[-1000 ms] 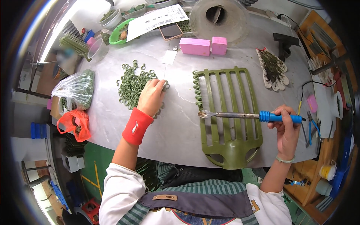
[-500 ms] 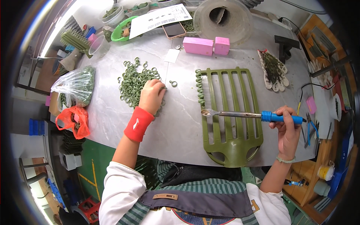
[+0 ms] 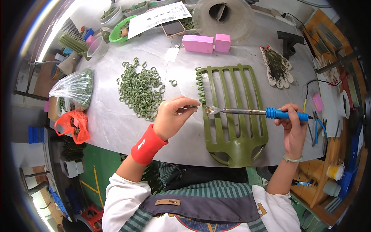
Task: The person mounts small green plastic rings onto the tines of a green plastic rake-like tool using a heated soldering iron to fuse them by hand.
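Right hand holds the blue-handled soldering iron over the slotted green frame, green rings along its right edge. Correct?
Wrong edge: the head view shows the green rings along the left edge. The right hand does hold the blue-handled soldering iron over the slotted green frame.

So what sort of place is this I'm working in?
It looks like a workshop: a pile of small green rings lies on the gray table, a green slatted frame has similar rings along its left edge, and the right hand holds a blue-handled tool.

The right grip (image 3: 292, 128) holds a blue-handled tool (image 3: 258, 112) over the green frame (image 3: 236, 147).
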### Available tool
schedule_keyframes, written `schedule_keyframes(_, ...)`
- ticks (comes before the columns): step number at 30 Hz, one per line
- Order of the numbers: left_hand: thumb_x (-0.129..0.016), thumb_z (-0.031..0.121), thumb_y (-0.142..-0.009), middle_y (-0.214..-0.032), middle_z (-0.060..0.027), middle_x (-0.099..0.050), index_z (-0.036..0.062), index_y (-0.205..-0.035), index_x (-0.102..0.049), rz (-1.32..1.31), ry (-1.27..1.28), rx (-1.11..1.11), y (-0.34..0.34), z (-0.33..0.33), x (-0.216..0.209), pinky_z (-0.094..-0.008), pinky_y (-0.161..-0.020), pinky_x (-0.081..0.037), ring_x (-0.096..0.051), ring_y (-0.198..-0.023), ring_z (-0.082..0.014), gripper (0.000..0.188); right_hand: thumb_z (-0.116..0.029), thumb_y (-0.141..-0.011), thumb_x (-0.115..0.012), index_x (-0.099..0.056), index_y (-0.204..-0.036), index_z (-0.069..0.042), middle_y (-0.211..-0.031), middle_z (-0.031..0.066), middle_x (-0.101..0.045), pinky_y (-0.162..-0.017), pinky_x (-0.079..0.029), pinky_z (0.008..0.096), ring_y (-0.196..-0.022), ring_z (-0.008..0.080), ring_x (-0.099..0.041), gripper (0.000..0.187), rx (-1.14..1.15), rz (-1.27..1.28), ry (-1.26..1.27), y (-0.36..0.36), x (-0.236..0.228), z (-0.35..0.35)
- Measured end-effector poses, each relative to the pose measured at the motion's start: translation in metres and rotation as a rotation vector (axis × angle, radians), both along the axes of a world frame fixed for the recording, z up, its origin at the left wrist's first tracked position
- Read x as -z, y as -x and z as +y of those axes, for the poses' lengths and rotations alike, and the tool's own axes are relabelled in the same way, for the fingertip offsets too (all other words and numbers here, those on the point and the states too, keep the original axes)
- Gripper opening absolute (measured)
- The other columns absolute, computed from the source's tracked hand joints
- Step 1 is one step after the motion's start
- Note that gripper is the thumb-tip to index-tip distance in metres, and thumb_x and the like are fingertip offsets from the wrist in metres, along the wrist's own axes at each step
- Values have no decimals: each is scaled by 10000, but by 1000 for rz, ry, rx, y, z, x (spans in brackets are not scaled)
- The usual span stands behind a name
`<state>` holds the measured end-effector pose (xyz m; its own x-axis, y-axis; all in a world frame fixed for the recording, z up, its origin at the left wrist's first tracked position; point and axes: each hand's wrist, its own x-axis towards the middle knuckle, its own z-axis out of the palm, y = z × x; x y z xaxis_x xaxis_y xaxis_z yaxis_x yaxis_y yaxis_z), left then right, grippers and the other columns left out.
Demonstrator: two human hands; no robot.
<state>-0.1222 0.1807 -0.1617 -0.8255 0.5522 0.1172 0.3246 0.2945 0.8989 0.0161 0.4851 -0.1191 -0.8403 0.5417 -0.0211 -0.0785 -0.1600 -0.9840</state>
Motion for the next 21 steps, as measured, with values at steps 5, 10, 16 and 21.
schedule_keyframes(5, -728, -4, -776, -871, -56, -707, 59, -940, -730, 314, 94, -8, 2, 14, 7, -280, -694, -531, -649, -776, -174, 176, -176, -933, -619, -626, -941, 22, -851, 89, -648, -593, -554, 271, -633, 173, -658, 198, -9, 9, 30, 0, 7, 2)
schedule_keyframes(10, -760, 50, -737, -836, -28, -717, 104, -902, -749, 622, 203, -24, 2, 26, 15, -316, -696, -523, -614, -782, -213, 174, -177, -935, -618, -630, -954, 25, -859, 93, -657, -604, -557, 271, -644, 177, -665, 204, -15, 4, 76, 6, 16, -3)
schedule_keyframes(16, -760, 74, -735, -841, -20, -719, 116, -887, -750, 640, 230, -41, 2, 24, 20, -319, -703, -523, -607, -782, -217, 158, -169, -925, -621, -636, -933, 28, -851, 93, -663, -589, -553, 271, -623, 177, -661, 198, -25, -17, 62, 5, 12, -3)
schedule_keyframes(21, -731, 41, -780, -824, -42, -696, 87, -910, -732, 547, 185, -35, 9, 23, 10, -303, -652, -510, -606, -739, -194, 138, -154, -914, -624, -634, -899, 25, -839, 92, -649, -547, -539, 266, -589, 173, -642, 180, 13, -20, 53, -5, 2, 5)
